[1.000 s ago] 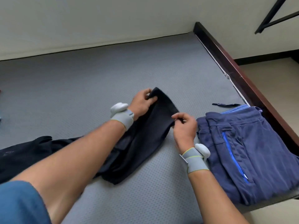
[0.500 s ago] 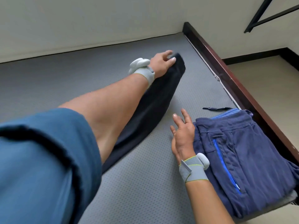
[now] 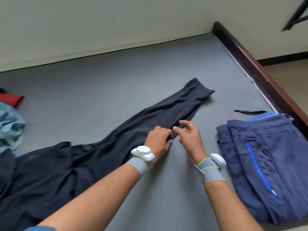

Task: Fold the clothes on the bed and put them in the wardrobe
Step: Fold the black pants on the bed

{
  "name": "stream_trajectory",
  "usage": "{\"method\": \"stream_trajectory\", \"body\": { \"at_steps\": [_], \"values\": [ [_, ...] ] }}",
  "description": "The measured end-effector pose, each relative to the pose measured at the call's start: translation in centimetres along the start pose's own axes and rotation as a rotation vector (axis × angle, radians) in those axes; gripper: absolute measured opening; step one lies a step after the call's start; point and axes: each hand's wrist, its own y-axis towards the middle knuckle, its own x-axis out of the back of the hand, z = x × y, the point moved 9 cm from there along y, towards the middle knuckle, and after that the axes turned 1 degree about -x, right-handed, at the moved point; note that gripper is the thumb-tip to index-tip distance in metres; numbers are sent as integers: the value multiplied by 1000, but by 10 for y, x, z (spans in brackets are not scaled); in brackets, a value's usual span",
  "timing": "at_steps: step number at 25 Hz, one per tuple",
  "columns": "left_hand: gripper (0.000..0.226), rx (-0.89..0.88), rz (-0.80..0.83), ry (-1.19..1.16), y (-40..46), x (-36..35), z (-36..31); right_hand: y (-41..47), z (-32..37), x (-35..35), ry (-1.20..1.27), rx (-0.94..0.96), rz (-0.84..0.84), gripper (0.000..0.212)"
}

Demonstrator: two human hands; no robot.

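Two hands work at the near edge of the black trousers (image 3: pixel 116 142) in the single head view, about halfway along the one leg that lies stretched out across the grey bed (image 3: pixel 103 77) toward the dark wooden bed frame (image 3: pixel 260 75). The left hand (image 3: pixel 158 144) has its fingers curled down onto the cloth and appears to pinch the edge. The right hand (image 3: pixel 190 137) sits just beside it, fingers loosely bent and spread, its grip released, fingertips touching or nearly touching the fabric; which of the two I cannot tell.

The waist end bunches in wrinkles at the near left, so the step in hand looks like flattening the leg before the first fold. To do it well, I would smooth outward from the middle toward the cuff, then toward the waist, line the edges up, and only then fold end to end.

The folded blue trousers (image 3: pixel 266 164) lie to the right, apart from the black pair, near a loose dark cord (image 3: pixel 250 111). A patterned garment (image 3: pixel 10 127) and a red item (image 3: pixel 10 99) wait at the far left. No wardrobe is in view.
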Motion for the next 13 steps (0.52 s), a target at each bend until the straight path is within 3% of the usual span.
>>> {"method": "stream_trajectory", "body": {
  "at_steps": [3, 7, 10, 13],
  "values": [
    [16, -24, 17, -75, -26, 11, 1, -17, 11, -26, -493, 317, 24, 48],
    [24, 106, -234, -131, -125, 71, 82, -92, 14, -99, -738, 605, 203, 61],
    [30, 431, -549, -101, -240, 140, 183, -149, 1, -179, -725, 687, 486, 68],
    [46, 931, -819, 82, -390, 195, 277, -213, -2, -276, -813, 729, 768, 75]
  ]
}}
